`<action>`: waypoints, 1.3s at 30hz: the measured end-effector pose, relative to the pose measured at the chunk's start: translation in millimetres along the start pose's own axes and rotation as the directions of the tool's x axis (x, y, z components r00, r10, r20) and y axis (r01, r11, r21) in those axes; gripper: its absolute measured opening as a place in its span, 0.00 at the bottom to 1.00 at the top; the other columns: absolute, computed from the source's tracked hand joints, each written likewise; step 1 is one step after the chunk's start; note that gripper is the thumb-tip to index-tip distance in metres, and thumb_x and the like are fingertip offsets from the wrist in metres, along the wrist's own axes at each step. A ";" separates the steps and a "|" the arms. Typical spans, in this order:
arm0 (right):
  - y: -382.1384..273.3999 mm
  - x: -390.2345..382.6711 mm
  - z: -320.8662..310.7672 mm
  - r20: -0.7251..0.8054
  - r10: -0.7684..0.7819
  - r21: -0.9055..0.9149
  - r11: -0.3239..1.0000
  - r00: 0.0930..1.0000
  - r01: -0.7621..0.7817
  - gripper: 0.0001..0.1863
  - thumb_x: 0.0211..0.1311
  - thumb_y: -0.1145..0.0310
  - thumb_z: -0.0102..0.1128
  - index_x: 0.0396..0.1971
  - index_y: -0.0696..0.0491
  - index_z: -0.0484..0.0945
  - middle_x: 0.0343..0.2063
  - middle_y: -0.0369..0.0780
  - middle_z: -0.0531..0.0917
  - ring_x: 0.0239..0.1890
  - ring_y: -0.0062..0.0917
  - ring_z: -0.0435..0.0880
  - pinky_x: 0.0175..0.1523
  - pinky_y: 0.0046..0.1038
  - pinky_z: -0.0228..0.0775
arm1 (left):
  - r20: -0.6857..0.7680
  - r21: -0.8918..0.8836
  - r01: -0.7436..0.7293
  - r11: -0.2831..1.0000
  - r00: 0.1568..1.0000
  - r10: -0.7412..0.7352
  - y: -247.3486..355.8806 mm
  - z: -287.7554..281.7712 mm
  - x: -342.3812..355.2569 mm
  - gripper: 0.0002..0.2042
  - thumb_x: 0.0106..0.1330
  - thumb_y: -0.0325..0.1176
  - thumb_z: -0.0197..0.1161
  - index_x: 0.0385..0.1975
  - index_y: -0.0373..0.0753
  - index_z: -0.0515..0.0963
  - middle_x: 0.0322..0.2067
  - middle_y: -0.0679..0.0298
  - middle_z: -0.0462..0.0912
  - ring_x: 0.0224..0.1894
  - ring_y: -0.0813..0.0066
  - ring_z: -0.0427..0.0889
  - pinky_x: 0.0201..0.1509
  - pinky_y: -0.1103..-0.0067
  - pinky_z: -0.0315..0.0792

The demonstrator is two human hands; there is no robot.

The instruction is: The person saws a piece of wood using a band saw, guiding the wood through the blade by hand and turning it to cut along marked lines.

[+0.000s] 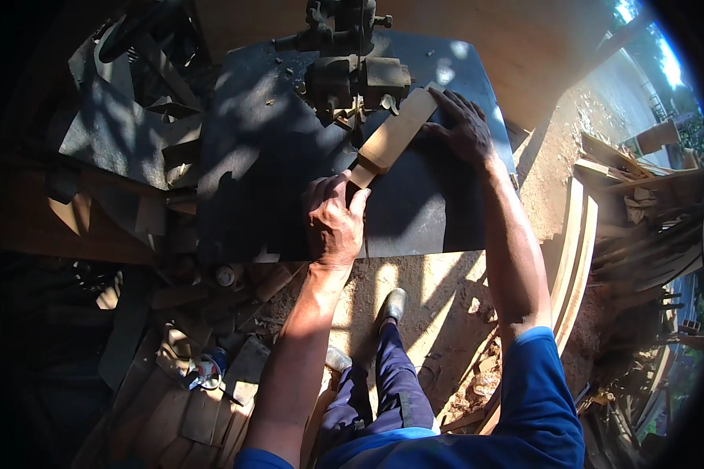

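A pale wooden piece [405, 129] lies slantwise on the dark metal table [281, 211] of a band saw. Its near end steps down to a narrower tongue. My left hand [336, 219] is closed on that tongue, thumb on the right side and fingers on the left. At the far end my right hand [465, 133] grips the piece, with fingertips over the corner and thumb along the right edge. Just left of the wood stands the saw's guide assembly [332, 82], with the thin blade [360, 109] beside it. Shadow hides where blade and wood meet.
Wood scraps [203, 414] and a small white tub [209, 369] lie on the floor at lower left. Long curved boards [575, 250] lean at the right, near a pile of offcuts [649, 203]. Sawdust covers the ground around my shoes [396, 305].
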State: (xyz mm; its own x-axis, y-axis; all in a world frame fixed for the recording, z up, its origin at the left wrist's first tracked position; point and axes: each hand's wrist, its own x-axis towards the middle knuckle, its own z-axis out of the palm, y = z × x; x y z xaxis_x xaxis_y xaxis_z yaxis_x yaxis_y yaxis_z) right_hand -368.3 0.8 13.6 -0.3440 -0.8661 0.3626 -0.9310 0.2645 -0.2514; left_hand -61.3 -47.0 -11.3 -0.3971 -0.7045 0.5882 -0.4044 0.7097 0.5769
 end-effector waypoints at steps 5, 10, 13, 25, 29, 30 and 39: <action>6.3 12.4 4.1 0.005 -0.025 0.011 1.000 1.000 0.025 0.45 0.57 0.32 0.65 0.71 0.40 0.70 0.71 0.45 0.70 0.76 0.37 0.62 0.79 0.45 0.44 | -0.017 0.070 -0.057 0.996 0.998 0.058 5.1 -0.6 10.3 0.15 0.57 0.30 0.78 0.41 0.32 0.83 0.37 0.52 0.86 0.41 0.51 0.84 0.48 0.66 0.79; 9.0 21.8 8.3 0.002 -0.046 -0.007 0.999 0.999 0.046 0.44 0.58 0.31 0.64 0.71 0.38 0.70 0.71 0.44 0.70 0.76 0.37 0.63 0.79 0.45 0.44 | -0.032 0.065 -0.096 0.993 0.995 0.098 3.4 0.5 13.7 0.15 0.56 0.30 0.79 0.39 0.32 0.82 0.35 0.54 0.85 0.39 0.53 0.83 0.45 0.66 0.78; 10.5 26.8 10.9 0.009 -0.051 -0.005 0.999 0.999 0.051 0.44 0.58 0.31 0.64 0.71 0.37 0.70 0.71 0.43 0.70 0.76 0.36 0.63 0.79 0.45 0.44 | -0.024 0.069 -0.112 0.991 0.993 0.114 4.2 1.6 12.5 0.16 0.56 0.29 0.78 0.40 0.31 0.80 0.36 0.55 0.83 0.41 0.54 0.82 0.47 0.65 0.76; 7.4 34.6 9.0 0.026 -0.061 -0.029 0.998 0.998 0.061 0.43 0.60 0.32 0.62 0.73 0.36 0.68 0.72 0.43 0.69 0.76 0.36 0.63 0.79 0.46 0.42 | -0.028 0.077 -0.170 0.983 0.985 0.172 2.1 7.4 17.0 0.18 0.57 0.26 0.76 0.44 0.30 0.75 0.35 0.53 0.79 0.40 0.53 0.80 0.46 0.63 0.74; 8.0 32.4 8.2 -0.005 -0.054 0.014 0.998 0.999 0.054 0.43 0.59 0.32 0.64 0.71 0.38 0.71 0.71 0.44 0.71 0.75 0.37 0.65 0.79 0.44 0.43 | -0.024 0.091 -0.177 0.980 0.983 0.179 2.6 5.4 18.3 0.19 0.58 0.25 0.75 0.46 0.30 0.74 0.36 0.53 0.78 0.40 0.52 0.80 0.46 0.62 0.74; 6.0 31.0 7.8 -0.017 -0.039 0.040 0.998 0.999 0.040 0.43 0.58 0.32 0.65 0.70 0.39 0.72 0.70 0.45 0.72 0.75 0.37 0.65 0.79 0.43 0.44 | -0.023 0.091 -0.176 0.980 0.984 0.179 0.0 4.7 18.4 0.19 0.58 0.25 0.75 0.46 0.30 0.74 0.36 0.53 0.78 0.40 0.52 0.80 0.46 0.62 0.74; 5.4 30.4 4.2 -0.031 -0.006 0.093 0.996 0.999 0.008 0.42 0.55 0.34 0.69 0.67 0.40 0.76 0.68 0.42 0.75 0.72 0.38 0.69 0.79 0.42 0.48 | -0.061 0.056 -0.229 0.972 0.971 0.233 -5.8 6.6 19.9 0.23 0.58 0.24 0.74 0.50 0.31 0.70 0.38 0.52 0.78 0.41 0.51 0.80 0.45 0.61 0.74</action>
State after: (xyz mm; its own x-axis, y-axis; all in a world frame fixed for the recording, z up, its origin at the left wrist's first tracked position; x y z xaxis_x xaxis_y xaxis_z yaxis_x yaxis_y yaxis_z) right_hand -383.4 -25.9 19.5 -0.3424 -0.8539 0.3919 -0.9185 0.2165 -0.3309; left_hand -72.3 -65.3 -6.7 -0.4294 -0.5181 0.7397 -0.3482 0.8507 0.3937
